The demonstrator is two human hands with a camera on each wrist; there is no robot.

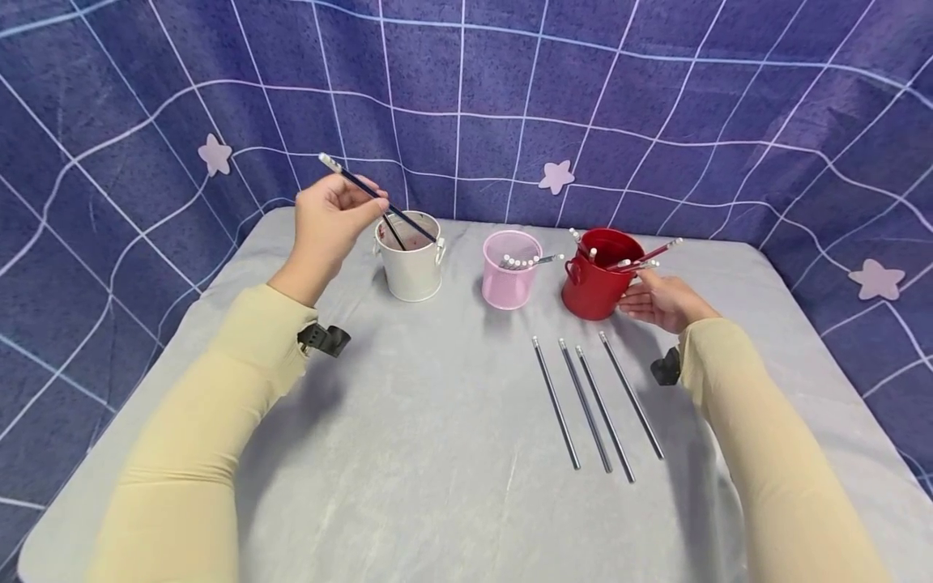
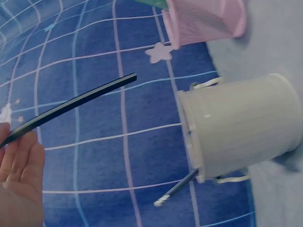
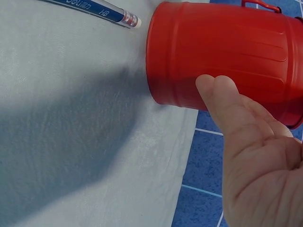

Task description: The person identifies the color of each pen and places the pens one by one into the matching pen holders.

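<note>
My left hand [image 1: 331, 219] pinches a dark pencil [image 1: 357, 182] with a white eraser end, slanting over the mouth of the white bucket [image 1: 414, 274]. Its flat far end [image 2: 132, 77] is outside the bucket in the left wrist view. A second pencil [image 2: 177, 185] leans out of that bucket. At the red bucket [image 1: 590, 295], my right hand [image 1: 666, 301] has its fingers extended along the right side, and they appear to touch it. Several pencils [image 1: 666, 245] with white erasers stick out of the red bucket. The right palm holds nothing visible.
Between the buckets stands a pink mesh cup [image 1: 508, 290] with several pencils in it. Several silvery-blue pencils [image 1: 557, 405] lie side by side on the grey tabletop [image 1: 408, 453] at right of centre. A blue gridded curtain [image 1: 466, 97] with stars hangs behind.
</note>
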